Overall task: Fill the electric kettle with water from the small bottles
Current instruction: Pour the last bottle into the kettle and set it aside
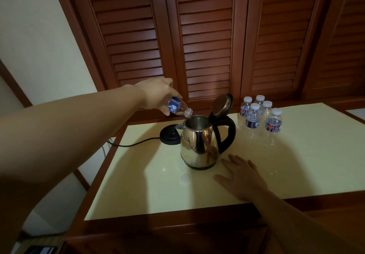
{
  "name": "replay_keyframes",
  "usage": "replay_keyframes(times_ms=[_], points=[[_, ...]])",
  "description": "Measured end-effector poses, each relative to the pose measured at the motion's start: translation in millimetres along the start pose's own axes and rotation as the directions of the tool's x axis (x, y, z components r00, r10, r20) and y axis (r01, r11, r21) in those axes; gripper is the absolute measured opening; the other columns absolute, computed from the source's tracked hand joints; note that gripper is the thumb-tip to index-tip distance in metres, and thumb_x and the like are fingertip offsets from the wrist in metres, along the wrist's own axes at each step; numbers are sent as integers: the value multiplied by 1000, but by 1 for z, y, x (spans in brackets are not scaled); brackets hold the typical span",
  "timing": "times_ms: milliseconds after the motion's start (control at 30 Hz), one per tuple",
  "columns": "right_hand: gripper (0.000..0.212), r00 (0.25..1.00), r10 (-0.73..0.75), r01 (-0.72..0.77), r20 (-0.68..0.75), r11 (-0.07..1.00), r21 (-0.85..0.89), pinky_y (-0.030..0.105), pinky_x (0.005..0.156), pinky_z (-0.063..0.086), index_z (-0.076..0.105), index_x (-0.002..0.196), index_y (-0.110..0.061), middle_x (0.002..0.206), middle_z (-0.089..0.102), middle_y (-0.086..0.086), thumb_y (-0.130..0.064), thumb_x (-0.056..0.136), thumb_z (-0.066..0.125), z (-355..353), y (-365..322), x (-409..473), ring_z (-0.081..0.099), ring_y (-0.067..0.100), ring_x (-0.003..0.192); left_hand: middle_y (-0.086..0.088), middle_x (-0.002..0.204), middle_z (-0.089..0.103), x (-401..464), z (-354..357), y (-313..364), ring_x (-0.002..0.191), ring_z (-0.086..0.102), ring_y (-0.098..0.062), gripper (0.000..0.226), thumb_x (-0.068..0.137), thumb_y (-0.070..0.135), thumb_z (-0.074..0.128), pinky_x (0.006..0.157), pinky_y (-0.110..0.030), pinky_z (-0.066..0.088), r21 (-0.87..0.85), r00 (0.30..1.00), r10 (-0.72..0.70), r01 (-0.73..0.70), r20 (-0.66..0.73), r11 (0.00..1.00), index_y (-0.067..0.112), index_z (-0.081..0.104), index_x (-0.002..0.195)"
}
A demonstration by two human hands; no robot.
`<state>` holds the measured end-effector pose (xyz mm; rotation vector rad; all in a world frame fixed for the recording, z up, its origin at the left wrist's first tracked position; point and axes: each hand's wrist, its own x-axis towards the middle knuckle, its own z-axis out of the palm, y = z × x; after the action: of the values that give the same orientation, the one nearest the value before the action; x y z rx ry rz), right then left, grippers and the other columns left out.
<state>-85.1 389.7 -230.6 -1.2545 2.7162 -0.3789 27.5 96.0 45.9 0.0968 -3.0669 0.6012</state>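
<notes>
Dark wooden louvred doors (205,36) fill the back wall behind a pale yellow surface (296,165) framed in dark wood. Near the middle of that surface, a little toward its left edge, stands the steel electric kettle (199,145), off its base, with a black handle on the right and its lid (222,104) tipped up and open. The black power base (169,136) sits just behind and left of the kettle, close to the back-left corner, and its cord (130,144) runs off over the left edge.

The left hand (158,93) reaches in from the left with its fingers wrapped around an uncapped small bottle (177,107), tilted so the open mouth hangs just over the left rim of the kettle opening. The bottle looks nearly empty. Its blue label carries white lettering and a round emblem; the words are too blurred to read with certainty.

The right hand (243,176) lies flat on the surface just right of the kettle's foot, toward the front edge, fingers spread and holding nothing.

Five capped bottles (258,117) cluster near the back edge, right of the kettle handle, each with a white cap and a dark blue label whose writing cannot be made out.

A small white bottle cap (185,178) lies on the surface in front of the kettle.
</notes>
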Motion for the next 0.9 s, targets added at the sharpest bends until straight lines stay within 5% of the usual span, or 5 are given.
replay_keyframes(times_ms=[300, 567, 767, 900], points=[[86, 1000, -4, 4, -11, 1000, 14, 46, 128, 3, 22, 163, -37, 173, 9, -7, -84, 91, 31, -1, -1, -2, 5, 14, 159, 1, 112, 50, -18, 15, -1, 106, 53, -22, 73, 81, 53, 81, 90, -42, 50, -240, 990, -134, 120, -39, 963, 35, 52, 146], [88, 1000, 5, -5, -5, 1000, 24, 48, 129, 5, 26, 162, -37, 173, 11, -7, -85, 88, 30, 1, 0, 0, 7, 14, 159, 5, 113, 72, -53, 70, 21, 99, 68, -16, 60, 84, 49, 82, 85, -34, 54, -667, 918, -388, 240, -79, 705, 22, 60, 133], [70, 998, 14, -9, -63, 996, 84, 46, 125, 21, 51, 149, -33, 162, 40, -4, -73, 92, 51, -7, -21, -2, 31, 19, 150, 3, 97, 73, -102, 132, 50, 84, 69, -17, 50, 82, 44, 85, 75, -35, 54, -835, 867, -499, 264, -14, 482, 28, 59, 122], [52, 995, -35, 38, -95, 999, 32, 38, 102, 44, 69, 124, -31, 128, 63, -4, -69, 91, 53, -8, -56, -5, 52, 17, 120, 11, 105, 69, -138, 175, 67, 90, 67, -7, 50, 79, 46, 85, 79, -29, 56, -860, 893, -449, 245, 20, 449, 33, 61, 121]])
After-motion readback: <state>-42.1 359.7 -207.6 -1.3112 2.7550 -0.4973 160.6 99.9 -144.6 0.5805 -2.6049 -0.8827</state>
